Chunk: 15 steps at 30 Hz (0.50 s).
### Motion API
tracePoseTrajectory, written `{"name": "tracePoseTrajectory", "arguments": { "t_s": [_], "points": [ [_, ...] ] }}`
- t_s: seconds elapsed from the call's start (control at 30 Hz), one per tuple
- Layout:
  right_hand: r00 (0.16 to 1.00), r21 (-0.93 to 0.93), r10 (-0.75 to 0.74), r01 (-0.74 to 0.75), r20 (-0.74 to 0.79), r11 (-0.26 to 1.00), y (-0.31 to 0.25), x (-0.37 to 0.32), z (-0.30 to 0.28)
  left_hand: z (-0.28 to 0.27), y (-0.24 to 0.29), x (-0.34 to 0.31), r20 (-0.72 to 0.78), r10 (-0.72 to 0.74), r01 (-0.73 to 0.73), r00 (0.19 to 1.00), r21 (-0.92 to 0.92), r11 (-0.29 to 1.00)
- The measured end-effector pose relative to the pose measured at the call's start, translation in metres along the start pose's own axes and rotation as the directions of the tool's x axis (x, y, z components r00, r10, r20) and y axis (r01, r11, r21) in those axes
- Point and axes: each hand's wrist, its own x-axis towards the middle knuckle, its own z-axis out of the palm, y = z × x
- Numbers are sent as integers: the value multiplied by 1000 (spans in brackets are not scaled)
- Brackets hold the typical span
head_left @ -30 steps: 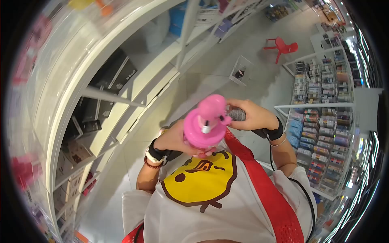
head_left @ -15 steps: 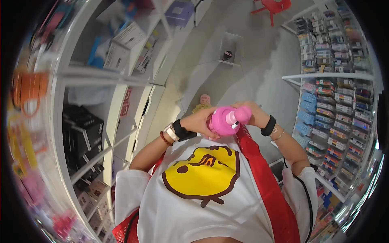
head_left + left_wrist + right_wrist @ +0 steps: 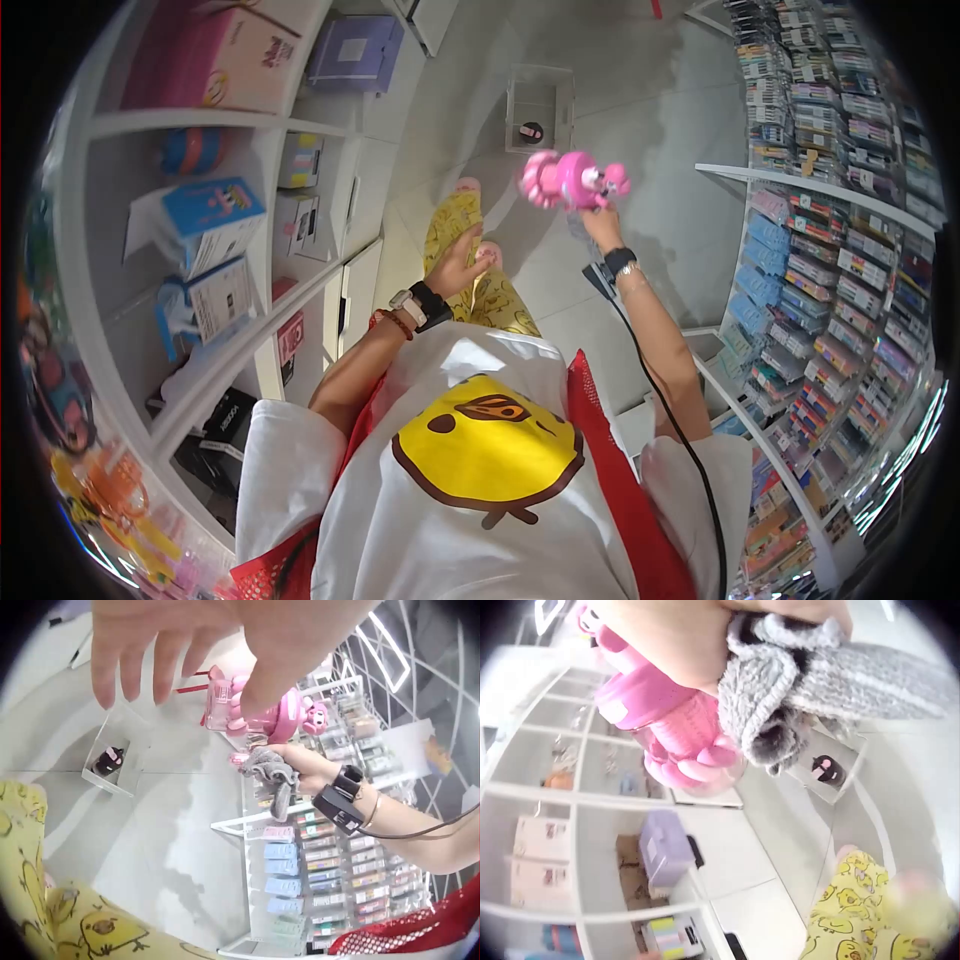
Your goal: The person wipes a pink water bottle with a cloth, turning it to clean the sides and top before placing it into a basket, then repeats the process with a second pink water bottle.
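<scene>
A pink bottle with a figure-shaped top [image 3: 578, 180] is held out by the right hand [image 3: 603, 228], away from the body. The right wrist view shows that hand [image 3: 675, 637] gripping the bottle [image 3: 641, 697] and a crumpled grey cloth [image 3: 772, 690] together. The bottle's lower part is clear, with pink rounded pieces around it. Over the lap, the left hand [image 3: 455, 268] is empty, its fingers extended. In the left wrist view the left hand [image 3: 217, 637] partly covers the bottle [image 3: 285, 718], and the cloth [image 3: 271, 776] hangs from the right hand [image 3: 306, 766].
On the floor ahead stands a clear box [image 3: 568, 110] with a black and pink item [image 3: 531, 131] inside. White shelves [image 3: 268, 225] with boxed goods line the left; a rack of small packages [image 3: 830, 270] stands right. Legs in yellow patterned trousers [image 3: 452, 228] are below.
The left hand has let go of the bottle and moved back toward the lap. The right hand has carried the bottle forward, and the bottle has tipped onto its side. The view has shifted.
</scene>
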Motion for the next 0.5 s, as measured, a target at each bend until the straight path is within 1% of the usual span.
{"name": "tracePoseTrajectory", "arguments": {
  "t_s": [0.03,0.07,0.1,0.17,0.2,0.27,0.3,0.33,0.37,0.4,0.47,0.5],
  "points": [
    [991,48,119,-116,-60,992,1,19,8,2,-7,6,-31,-54,54,998,-20,998],
    [987,155,136,-122,-85,980,4,42,17,4,-18,18,-66,-95,93,993,-33,995],
    [980,191,162,-139,-111,972,12,74,33,3,-28,35,-106,-124,120,987,-43,992],
    [959,255,242,-200,-146,946,54,125,73,3,-36,58,-158,-111,100,981,-78,992],
    [940,192,269,-230,-209,954,67,149,91,5,-45,67,-159,-151,143,976,-59,988],
    [891,55,311,-311,-331,949,91,189,134,6,-54,80,-178,-165,166,970,-11,986],
    [864,180,339,-291,-373,940,100,203,152,9,-63,85,-190,-219,214,957,-48,976],
    [855,198,369,-316,-366,928,109,217,168,11,-67,90,-196,-256,256,947,-27,966],
    [847,216,395,-337,-355,916,119,231,183,9,-69,100,-202,-281,277,938,-49,960],
    [849,188,423,-381,-317,905,130,247,197,9,-72,111,-215,-311,302,926,-76,950],
    [873,149,364,-333,-325,931,166,281,230,14,-87,134,-256,-378,355,890,-132,925],
    [880,130,346,-321,-325,938,183,279,243,19,-91,135,-271,-418,387,867,-164,908]
  ]
}}
